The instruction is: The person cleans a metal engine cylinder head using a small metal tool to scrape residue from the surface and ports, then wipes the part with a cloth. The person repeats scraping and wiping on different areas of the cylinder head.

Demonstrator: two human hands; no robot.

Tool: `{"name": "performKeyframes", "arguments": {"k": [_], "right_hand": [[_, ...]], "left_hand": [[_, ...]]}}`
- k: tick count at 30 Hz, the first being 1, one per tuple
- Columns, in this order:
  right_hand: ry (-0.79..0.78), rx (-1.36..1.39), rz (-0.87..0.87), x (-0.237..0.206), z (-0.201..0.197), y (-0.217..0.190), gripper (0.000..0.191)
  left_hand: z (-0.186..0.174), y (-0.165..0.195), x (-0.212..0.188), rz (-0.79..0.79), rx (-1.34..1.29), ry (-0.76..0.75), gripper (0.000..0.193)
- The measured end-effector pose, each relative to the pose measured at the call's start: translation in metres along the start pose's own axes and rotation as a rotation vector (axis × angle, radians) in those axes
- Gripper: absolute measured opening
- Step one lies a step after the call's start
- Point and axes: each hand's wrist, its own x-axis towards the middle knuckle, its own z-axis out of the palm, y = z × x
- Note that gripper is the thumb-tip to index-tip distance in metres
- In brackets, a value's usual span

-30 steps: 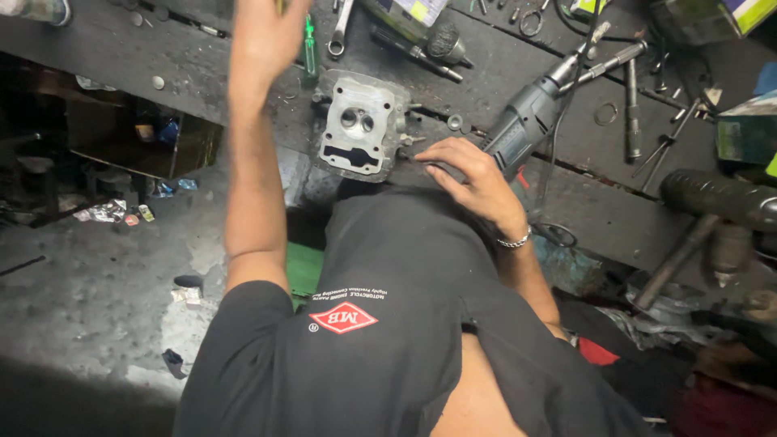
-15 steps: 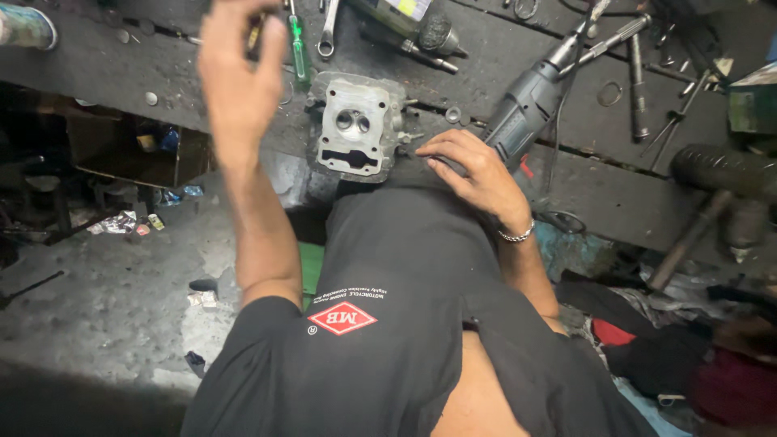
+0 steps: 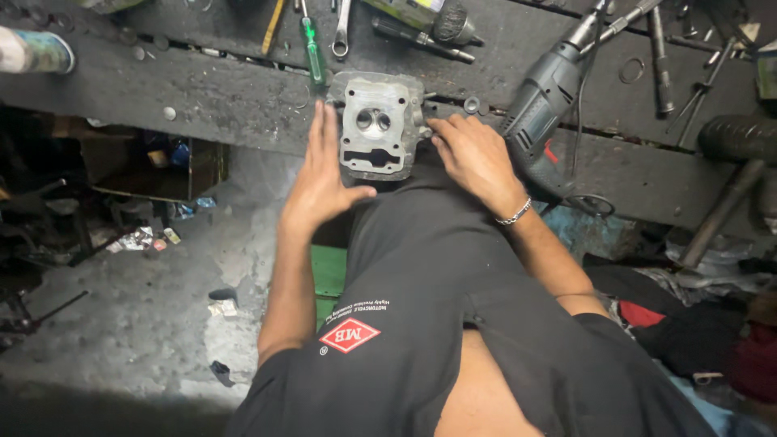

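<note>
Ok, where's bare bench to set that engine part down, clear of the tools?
Bare planks lie left of the cylinder head, between the left hand and the can. The drill, right hand and loose wrenches crowd the right.

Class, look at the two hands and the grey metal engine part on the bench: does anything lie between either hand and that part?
Nothing visible does. The left hand lies flat along the left side of the engine part, and the right hand rests at its right edge. The green screwdriver and the drill lie off to the sides, not between.
</note>
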Motion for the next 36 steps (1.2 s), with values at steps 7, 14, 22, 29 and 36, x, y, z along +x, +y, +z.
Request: {"name": "performKeyframes", "arguments": {"k": [7,14,22,29,36], "right_hand": [[0.024,0.203,-0.068,0.002,0.007,0.012,0.027],[0.028,0.241,0.061,-0.047,-0.006,0.014,0.027],[-0.027,0.362,0.350,-0.088,0.022,0.003,0.047],[-0.004,0.639,0.342,-0.074,0.039,-0.036,0.052],[-0.016,0.450,0.232,-0.062,0.023,-0.045,0.037]], "left_hand": [[0.054,-0.015,-0.011,-0.015,-0.129,0.321,0.106],[0.045,-0.020,-0.004,0.022,-0.269,0.075,0.092],[0.018,-0.001,0.094,0.560,0.041,-0.341,0.091],[-0.032,0.018,0.140,0.724,0.203,-0.093,0.077],[-0.036,0.019,0.131,0.631,-0.072,0.009,0.040]]}}
